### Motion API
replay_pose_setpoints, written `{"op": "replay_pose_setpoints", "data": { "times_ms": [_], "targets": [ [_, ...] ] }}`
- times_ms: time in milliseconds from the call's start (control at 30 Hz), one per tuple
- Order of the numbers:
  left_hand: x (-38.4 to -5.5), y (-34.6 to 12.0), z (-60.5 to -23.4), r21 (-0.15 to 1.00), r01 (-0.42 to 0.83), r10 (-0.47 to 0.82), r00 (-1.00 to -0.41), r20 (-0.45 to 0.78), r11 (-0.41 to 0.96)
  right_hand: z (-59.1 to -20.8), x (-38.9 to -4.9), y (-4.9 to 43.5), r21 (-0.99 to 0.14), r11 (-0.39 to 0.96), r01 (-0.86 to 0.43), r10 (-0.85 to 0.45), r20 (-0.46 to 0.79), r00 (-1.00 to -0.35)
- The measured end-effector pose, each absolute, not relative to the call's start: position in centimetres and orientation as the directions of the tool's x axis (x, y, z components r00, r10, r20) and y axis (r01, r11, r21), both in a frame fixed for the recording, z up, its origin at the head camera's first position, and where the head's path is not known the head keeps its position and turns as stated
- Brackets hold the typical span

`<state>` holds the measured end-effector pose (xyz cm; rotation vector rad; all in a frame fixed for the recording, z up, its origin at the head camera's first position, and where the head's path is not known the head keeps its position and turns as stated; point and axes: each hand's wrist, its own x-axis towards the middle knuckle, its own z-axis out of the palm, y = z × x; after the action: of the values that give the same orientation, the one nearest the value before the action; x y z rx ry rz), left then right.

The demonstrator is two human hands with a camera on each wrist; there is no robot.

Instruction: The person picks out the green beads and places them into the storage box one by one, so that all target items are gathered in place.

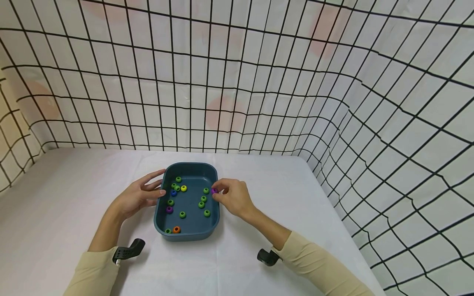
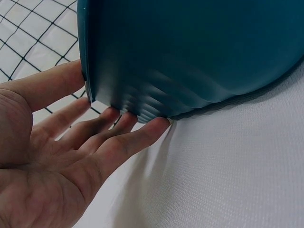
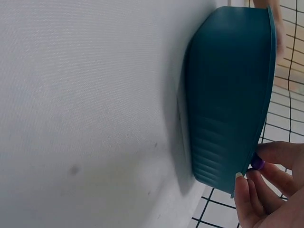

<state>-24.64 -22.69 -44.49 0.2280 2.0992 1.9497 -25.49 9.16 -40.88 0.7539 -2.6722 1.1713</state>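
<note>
A blue-teal rectangular tray [image 1: 190, 237] lies on the white cloth, with loose beads inside. My right hand [image 1: 235, 199] pinches a purple bead [image 1: 214, 190] between thumb and fingertip at the tray's right rim. In the right wrist view that purple bead [image 3: 257, 162] shows between the fingers, close against the rim. On the opposite side, my left hand [image 1: 135, 196] touches the tray with fairly straight fingers. Its thumb rests at the rim, and the left wrist view has the other fingertips [image 2: 159, 124] against the lower outer wall.
Inside the tray lie several green beads [image 1: 182, 214], a yellow bead [image 1: 183, 188], a blue bead [image 1: 173, 193], another purple bead [image 1: 169, 209] and an orange bead [image 1: 176, 230]. White cloth [image 1: 266, 172] surrounds the tray. Black grid netting [image 1: 190, 86] stands behind and to both sides.
</note>
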Motion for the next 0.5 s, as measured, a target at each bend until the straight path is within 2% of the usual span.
{"op": "replay_pose_setpoints", "data": {
  "times_ms": [500],
  "targets": [
    [-24.71,-22.73,-44.54,0.995,-0.063,0.293,-0.953,-0.084,0.078,-41.05,-25.52,9.35,-0.663,0.560,-0.497,-0.401,0.308,-0.863]
  ]
}}
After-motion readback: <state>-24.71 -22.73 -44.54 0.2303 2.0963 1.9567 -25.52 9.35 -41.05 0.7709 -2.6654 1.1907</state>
